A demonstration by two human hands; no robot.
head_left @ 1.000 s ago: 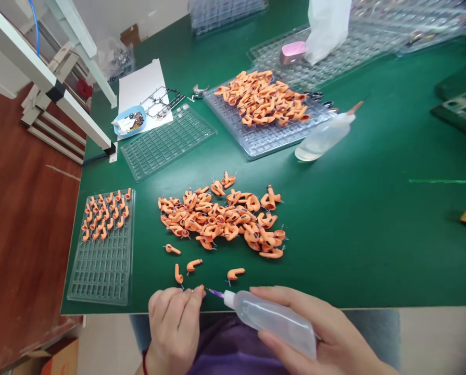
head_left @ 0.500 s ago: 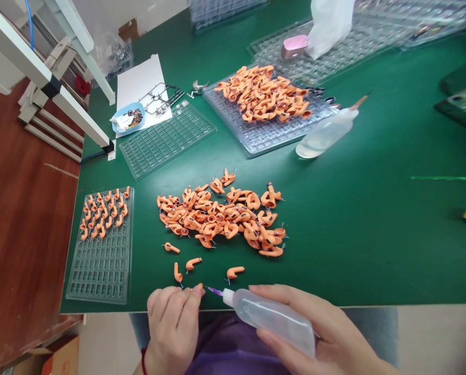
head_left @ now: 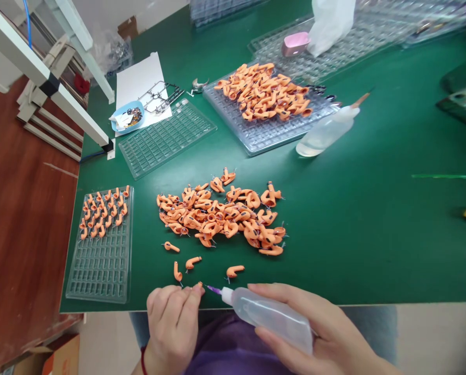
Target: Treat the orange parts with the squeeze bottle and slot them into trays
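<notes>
At the table's front edge, my left hand (head_left: 174, 323) pinches a small orange earbud-shaped part (head_left: 200, 285), mostly hidden by the fingers. My right hand (head_left: 314, 328) is wrapped round a translucent squeeze bottle (head_left: 272, 315). The bottle's purple needle tip (head_left: 214, 289) points left, just beside the held part; whether they touch is too small to tell. Several loose orange parts (head_left: 193, 262) lie just beyond my hands, with a large pile of orange parts (head_left: 217, 216) behind them. At the left, a clear tray (head_left: 100, 271) holds rows of orange parts in its far half.
Farther back, stacked trays (head_left: 252, 140) carry another orange heap, with a second bottle (head_left: 326, 133) beside them. An empty clear tray (head_left: 166, 138), a blue dish (head_left: 117, 125) and white paper (head_left: 139, 78) lie back left. A pink container (head_left: 296, 44) stands at the back.
</notes>
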